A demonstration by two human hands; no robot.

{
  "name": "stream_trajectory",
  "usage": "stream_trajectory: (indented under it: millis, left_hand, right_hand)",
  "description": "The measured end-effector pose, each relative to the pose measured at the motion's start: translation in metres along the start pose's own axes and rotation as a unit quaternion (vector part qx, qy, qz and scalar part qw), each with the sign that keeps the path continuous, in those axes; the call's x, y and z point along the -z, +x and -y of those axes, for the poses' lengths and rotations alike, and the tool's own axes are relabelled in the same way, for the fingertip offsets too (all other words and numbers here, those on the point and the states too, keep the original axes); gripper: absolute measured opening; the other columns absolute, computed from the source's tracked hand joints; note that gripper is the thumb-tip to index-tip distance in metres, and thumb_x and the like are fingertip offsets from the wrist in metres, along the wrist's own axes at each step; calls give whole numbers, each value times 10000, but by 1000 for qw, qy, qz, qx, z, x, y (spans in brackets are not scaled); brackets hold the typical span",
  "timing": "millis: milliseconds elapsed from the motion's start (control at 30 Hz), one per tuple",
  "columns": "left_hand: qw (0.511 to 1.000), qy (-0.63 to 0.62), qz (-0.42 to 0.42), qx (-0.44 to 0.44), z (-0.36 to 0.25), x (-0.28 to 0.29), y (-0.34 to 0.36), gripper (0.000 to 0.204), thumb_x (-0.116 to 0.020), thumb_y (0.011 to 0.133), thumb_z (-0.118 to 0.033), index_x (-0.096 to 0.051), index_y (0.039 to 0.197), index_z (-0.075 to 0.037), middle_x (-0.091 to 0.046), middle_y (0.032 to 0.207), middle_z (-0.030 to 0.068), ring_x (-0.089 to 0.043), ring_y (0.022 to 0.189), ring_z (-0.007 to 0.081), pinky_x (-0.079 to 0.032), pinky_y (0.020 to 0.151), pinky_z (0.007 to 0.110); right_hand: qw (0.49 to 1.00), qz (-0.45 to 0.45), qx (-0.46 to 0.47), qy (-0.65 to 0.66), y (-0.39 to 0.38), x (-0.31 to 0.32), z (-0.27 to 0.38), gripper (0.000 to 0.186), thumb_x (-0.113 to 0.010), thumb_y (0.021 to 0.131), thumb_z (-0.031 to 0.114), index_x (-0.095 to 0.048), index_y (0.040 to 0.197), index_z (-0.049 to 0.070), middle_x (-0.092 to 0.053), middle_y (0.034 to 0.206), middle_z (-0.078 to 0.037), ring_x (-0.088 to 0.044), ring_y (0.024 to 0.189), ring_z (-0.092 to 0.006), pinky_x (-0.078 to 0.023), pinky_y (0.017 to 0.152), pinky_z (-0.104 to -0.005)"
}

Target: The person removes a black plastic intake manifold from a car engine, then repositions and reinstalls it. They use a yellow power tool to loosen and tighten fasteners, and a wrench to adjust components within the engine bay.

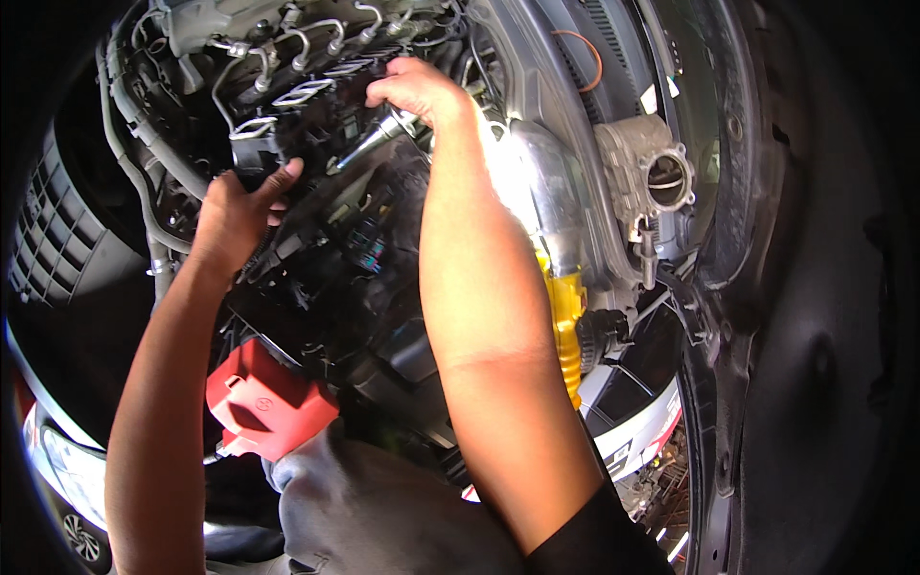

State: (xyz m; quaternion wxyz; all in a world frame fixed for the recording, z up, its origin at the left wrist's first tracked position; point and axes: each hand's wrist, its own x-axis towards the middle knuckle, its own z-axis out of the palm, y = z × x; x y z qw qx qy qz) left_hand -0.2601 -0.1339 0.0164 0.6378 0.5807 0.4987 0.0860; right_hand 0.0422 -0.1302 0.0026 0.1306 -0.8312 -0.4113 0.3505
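My left hand [235,218] is closed around the lower end of a black engine part [257,153], its thumb stretched along the side. Pale-edged slot openings, one of them an oblong port [305,92], run in a row up and to the right from there. Deeper in the engine bay, my right hand [418,88] has its fingers curled down beside that row. What they grip is hidden. Just below them slants a chrome rod-shaped piece [362,146]; I cannot tell whether the hand touches it.
Metal fuel lines [299,59] line the far side. A silver pipe [544,182] and a yellow corrugated hose [565,335] lie right of my right arm. A throttle body [656,177] sits farther right. Nearer stands a red plastic cover [270,402]. The raised hood [815,335] borders the right.
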Motion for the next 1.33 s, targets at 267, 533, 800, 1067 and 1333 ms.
stream_trajectory:
  millis: [267,533,800,1067,1333]
  left_hand:
    - [998,60,-24,13,-1,1,1,663,-774,877,-596,-746,922,65,-744,779,120,-726,702,192,-570,721,335]
    - [999,15,-24,15,1,-1,-1,640,-784,858,-615,-732,864,23,-727,755,85,-686,669,157,-539,647,312]
    - [996,-69,-32,46,7,-7,0,710,-838,802,-614,-707,893,77,-730,789,116,-678,689,191,-549,685,336]
    - [992,85,-20,89,6,-8,1,994,-682,831,-768,-597,1112,182,-688,1042,370,-696,1053,481,-558,898,486]
    - [990,103,-24,96,-8,-2,-10,963,-664,836,-775,-588,1142,134,-676,1077,382,-678,1084,503,-545,926,507]
  right_hand:
    - [993,-36,26,-109,-14,0,5,617,-860,657,231,-710,1200,-19,-752,1114,-178,-710,1035,-277,-546,932,-357]
    - [973,-37,4,-229,-4,2,10,523,-790,656,270,-767,1120,29,-745,1188,-184,-711,1138,-336,-551,1003,-412]
    - [971,126,-60,-193,21,21,20,637,-850,616,177,-665,1169,-78,-723,1079,-220,-701,962,-306,-557,804,-390]
    - [979,11,-189,73,40,35,2,310,-691,752,58,-699,1057,4,-656,1064,-159,-600,951,-317,-530,799,-523]
    - [902,-29,-343,260,89,21,-16,639,-610,867,125,-416,1455,-27,-415,1521,-337,-530,1291,-523,-421,1066,-679]
